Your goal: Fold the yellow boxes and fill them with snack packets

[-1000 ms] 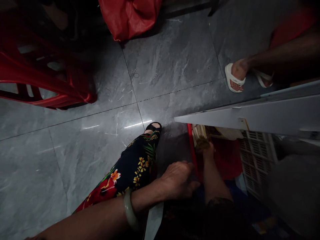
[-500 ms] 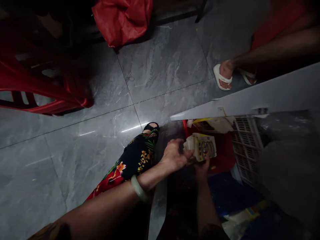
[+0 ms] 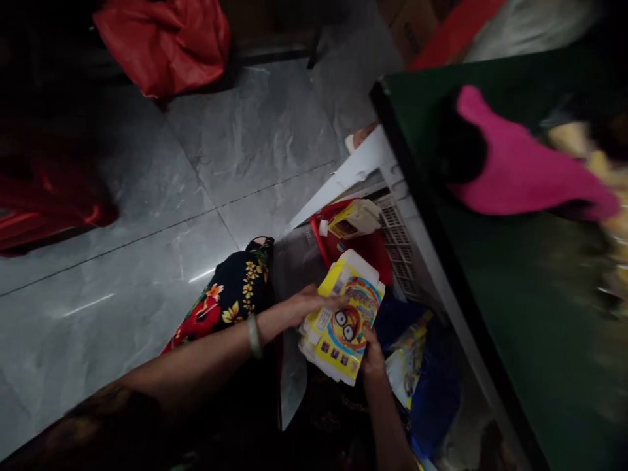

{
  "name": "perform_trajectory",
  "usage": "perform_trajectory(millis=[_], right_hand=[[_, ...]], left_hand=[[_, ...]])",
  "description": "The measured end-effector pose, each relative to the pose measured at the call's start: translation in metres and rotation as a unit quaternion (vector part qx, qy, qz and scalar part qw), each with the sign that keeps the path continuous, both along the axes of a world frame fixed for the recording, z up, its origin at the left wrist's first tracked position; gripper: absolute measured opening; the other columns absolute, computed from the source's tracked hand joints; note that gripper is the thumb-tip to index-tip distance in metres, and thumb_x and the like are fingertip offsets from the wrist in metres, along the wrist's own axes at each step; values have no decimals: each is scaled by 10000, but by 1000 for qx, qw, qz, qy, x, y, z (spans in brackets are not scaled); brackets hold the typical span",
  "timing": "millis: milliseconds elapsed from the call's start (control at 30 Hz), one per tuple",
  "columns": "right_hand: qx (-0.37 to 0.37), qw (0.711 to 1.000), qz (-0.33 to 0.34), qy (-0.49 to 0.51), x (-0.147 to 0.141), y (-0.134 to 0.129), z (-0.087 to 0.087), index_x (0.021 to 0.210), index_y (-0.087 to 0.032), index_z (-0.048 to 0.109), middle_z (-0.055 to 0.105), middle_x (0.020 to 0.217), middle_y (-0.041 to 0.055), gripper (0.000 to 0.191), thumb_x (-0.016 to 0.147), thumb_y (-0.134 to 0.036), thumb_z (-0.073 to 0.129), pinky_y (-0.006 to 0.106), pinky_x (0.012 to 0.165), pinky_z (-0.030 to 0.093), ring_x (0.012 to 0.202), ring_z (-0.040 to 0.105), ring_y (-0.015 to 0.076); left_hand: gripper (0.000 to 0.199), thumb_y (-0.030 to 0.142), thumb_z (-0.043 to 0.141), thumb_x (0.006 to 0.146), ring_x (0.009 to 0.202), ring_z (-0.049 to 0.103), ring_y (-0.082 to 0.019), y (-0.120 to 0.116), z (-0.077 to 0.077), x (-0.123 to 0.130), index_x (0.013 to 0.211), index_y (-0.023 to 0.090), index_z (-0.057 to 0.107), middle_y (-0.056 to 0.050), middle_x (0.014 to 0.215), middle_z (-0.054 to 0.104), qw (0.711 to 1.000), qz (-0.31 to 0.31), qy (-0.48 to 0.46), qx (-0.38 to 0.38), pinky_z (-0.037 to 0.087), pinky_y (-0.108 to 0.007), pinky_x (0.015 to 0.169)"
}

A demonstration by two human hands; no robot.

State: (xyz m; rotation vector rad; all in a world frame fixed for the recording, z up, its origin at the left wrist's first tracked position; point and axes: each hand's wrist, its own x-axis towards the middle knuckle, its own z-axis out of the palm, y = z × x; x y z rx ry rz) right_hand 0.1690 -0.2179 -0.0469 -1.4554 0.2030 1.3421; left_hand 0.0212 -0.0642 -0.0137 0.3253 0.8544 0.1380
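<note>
A stack of flat yellow printed cartons (image 3: 343, 327) with a cartoon face in glasses is held above my lap, tilted. My left hand (image 3: 305, 306) grips its left side, fingers lying over the top carton. My right hand (image 3: 373, 353) closes round the right edge, its thumb on the printed face. Just beyond the stack stands a red bin (image 3: 321, 239), and more yellow cartons (image 3: 356, 218) lie in it.
A green table (image 3: 530, 275) with a dark edge rises at the right, bearing a pink and black item (image 3: 520, 163). A blue bag (image 3: 436, 386) with printed packaging lies below it. White crate (image 3: 396, 232) beside the bin. Red bag (image 3: 171, 49) and red stools (image 3: 53, 196) stand on the left.
The stack of cartons has come up out of the red bin towards me, and its printed face now shows. My view has turned right, bringing the green table into sight.
</note>
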Motion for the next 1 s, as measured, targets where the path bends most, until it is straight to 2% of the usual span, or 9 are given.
perform_trajectory(millis=[33,167,300,400,500,667,867,933,1000], right_hand=[[5,1000,-5,-3,-4,-7,15,963,-198,681,741,961,41,418,580,-330,784,441,900,517,876,696,257],[-6,999,-23,38,-24,-42,72,959,-171,674,735,985,93,371,644,-341,773,515,895,498,878,696,304],[57,998,-29,10,-54,-72,115,1223,-233,585,679,1162,78,605,652,-320,767,532,962,449,1057,639,331],[134,991,11,-17,-74,-78,145,1317,-319,508,647,1225,41,736,628,-319,767,506,987,434,1171,572,330],[199,976,63,-57,-87,-74,177,1335,-291,492,646,1214,68,806,586,-339,787,488,989,431,1186,556,335],[273,951,85,-116,-91,-69,221,1374,-240,442,631,1222,104,880,578,-346,802,493,956,447,1124,591,336],[349,910,68,-212,-56,-105,246,1391,-268,441,533,1355,110,1036,477,-518,860,437,981,428,1199,531,315],[336,900,17,-276,-47,-128,233,1371,-289,475,551,1338,104,903,576,-574,794,414,966,433,1204,526,294],[284,910,3,-301,-49,-147,203,1293,-291,564,599,1277,99,670,695,-546,723,419,930,449,1165,551,291]], left_hand=[[571,424,852,513,717,693,-290,-15,9,-4,914,49,696,-163,839,730,999,-24,-26,-23,558,-409,708],[548,392,852,538,756,708,-279,-72,46,-25,955,77,686,-147,891,739,998,13,-12,-57,571,-387,742],[456,372,816,620,856,707,-299,-108,85,-56,1004,173,670,-84,990,738,997,45,-63,-13,567,-427,810],[507,350,788,668,915,696,-326,-124,108,-83,1118,190,620,-97,1044,724,994,51,-101,3,554,-474,844],[554,340,787,666,944,687,-341,-135,123,-100,1153,159,595,-137,1060,714,990,65,-128,10,548,-482,857],[560,275,816,610,907,695,-339,-138,141,-98,1110,108,625,-167,1015,721,983,70,-150,81,558,-444,841],[566,274,809,582,931,691,-330,-140,168,-81,1103,131,641,-136,1039,721,959,61,-235,149,544,-462,885],[547,310,827,539,960,683,-333,-138,174,-83,1037,142,673,-114,1031,727,955,62,-248,148,520,-479,939],[477,336,845,499,970,682,-331,-130,176,-90,918,156,707,-92,994,739,955,67,-254,139,509,-475,964]])
